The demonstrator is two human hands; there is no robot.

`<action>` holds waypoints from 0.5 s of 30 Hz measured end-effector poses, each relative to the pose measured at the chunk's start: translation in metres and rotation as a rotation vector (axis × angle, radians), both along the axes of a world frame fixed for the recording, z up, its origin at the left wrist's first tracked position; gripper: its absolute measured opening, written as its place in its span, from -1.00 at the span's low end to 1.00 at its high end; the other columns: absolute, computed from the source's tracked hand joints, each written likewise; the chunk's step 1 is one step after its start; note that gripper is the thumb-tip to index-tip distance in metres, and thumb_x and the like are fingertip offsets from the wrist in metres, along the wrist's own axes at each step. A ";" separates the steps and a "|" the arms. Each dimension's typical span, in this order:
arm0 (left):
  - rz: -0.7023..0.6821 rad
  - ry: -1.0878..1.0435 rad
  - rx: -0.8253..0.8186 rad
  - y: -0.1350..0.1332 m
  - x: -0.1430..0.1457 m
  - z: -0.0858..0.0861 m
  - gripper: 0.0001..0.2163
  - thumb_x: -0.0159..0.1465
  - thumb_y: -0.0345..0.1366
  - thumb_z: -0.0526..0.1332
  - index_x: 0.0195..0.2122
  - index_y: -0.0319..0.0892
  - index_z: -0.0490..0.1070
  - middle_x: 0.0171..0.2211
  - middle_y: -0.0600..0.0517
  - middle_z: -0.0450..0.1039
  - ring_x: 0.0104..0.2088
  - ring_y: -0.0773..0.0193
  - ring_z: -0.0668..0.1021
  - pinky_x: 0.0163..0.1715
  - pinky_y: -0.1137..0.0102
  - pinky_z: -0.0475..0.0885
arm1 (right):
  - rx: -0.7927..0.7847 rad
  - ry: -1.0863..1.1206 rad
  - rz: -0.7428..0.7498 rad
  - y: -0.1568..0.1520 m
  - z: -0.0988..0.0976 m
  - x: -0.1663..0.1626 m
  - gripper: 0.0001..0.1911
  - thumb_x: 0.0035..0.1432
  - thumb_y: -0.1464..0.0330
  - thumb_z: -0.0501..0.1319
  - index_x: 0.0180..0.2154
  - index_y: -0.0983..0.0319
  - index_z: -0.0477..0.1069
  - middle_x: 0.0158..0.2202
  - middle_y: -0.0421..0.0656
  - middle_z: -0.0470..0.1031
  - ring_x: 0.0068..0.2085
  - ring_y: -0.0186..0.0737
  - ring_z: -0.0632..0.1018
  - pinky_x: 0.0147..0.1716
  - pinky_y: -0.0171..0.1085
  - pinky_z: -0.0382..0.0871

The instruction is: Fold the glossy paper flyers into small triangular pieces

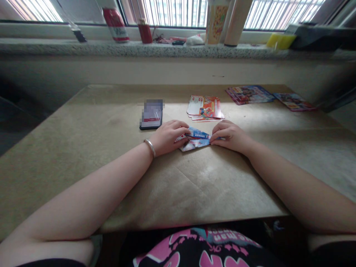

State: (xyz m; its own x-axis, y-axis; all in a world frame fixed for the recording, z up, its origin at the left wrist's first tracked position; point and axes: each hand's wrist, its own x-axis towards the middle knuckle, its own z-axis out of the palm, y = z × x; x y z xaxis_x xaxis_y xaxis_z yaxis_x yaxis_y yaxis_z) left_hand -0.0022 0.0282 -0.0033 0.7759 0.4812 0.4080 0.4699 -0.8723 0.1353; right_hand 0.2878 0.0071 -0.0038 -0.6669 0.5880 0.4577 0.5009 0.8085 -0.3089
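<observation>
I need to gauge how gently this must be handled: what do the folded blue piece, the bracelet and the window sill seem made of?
Folded blue piece: probably thin printed card or coated paper, slightly glossy, judging by its creases and flat panels.
Bracelet: likely polished metal, silvery with bright highlights.
Window sill: speckled grey, like granite; whether real stone or imitation is unclear.
</observation>
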 end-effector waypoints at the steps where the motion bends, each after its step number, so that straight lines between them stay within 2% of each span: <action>1: -0.007 0.027 -0.016 0.000 0.001 0.000 -0.79 0.32 -0.25 0.13 -0.06 -0.14 0.43 0.00 -0.08 0.43 -0.01 0.15 0.46 0.02 0.20 0.38 | 0.003 -0.011 -0.012 0.001 -0.001 0.001 -0.89 0.13 0.26 0.30 -0.37 0.11 0.59 -0.38 -0.16 0.53 -0.30 -0.23 0.50 -0.20 -0.18 0.35; 6: 0.020 0.123 -0.081 -0.002 0.002 -0.002 -0.66 0.30 -0.27 0.12 0.10 -0.13 0.33 0.14 -0.12 0.34 0.14 0.06 0.39 0.19 0.04 0.21 | 0.028 -0.058 -0.111 0.003 0.000 0.005 -0.90 0.11 0.28 0.30 -0.38 0.11 0.59 -0.39 -0.17 0.55 -0.33 -0.21 0.49 -0.23 -0.18 0.32; 9: 0.067 0.164 -0.114 -0.004 0.002 -0.001 -0.59 0.29 -0.25 0.11 0.17 -0.10 0.26 0.20 -0.12 0.28 0.18 0.03 0.35 0.23 -0.04 0.12 | 0.022 -0.072 -0.129 0.002 0.001 0.004 -0.90 0.11 0.28 0.29 -0.38 0.11 0.59 -0.39 -0.17 0.56 -0.31 -0.20 0.49 -0.21 -0.18 0.30; 12: 0.077 0.185 -0.127 -0.006 0.002 0.001 -0.61 0.25 -0.30 0.12 0.11 -0.15 0.31 0.22 -0.13 0.25 0.20 0.04 0.33 0.24 0.02 0.11 | 0.014 -0.082 -0.165 0.001 0.001 0.004 -0.88 0.11 0.25 0.29 -0.37 0.11 0.59 -0.37 -0.17 0.57 -0.28 -0.18 0.50 -0.18 -0.17 0.29; 15: 0.076 0.175 -0.111 -0.008 0.002 0.003 -0.66 0.22 -0.30 0.14 0.03 -0.17 0.35 0.19 -0.11 0.30 0.17 0.05 0.35 0.19 0.11 0.20 | 0.030 -0.110 -0.274 -0.002 0.000 0.003 -0.85 0.11 0.21 0.28 -0.36 0.11 0.59 -0.34 -0.16 0.59 -0.23 -0.13 0.50 -0.16 -0.13 0.27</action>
State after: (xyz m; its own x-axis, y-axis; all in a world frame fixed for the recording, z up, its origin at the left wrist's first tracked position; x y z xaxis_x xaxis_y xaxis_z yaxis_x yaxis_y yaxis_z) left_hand 0.0003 0.0202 -0.0001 0.7901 0.5756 0.2110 0.5585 -0.8177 0.1393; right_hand 0.2909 0.0055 -0.0035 -0.5321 0.7403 0.4109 0.7307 0.6466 -0.2188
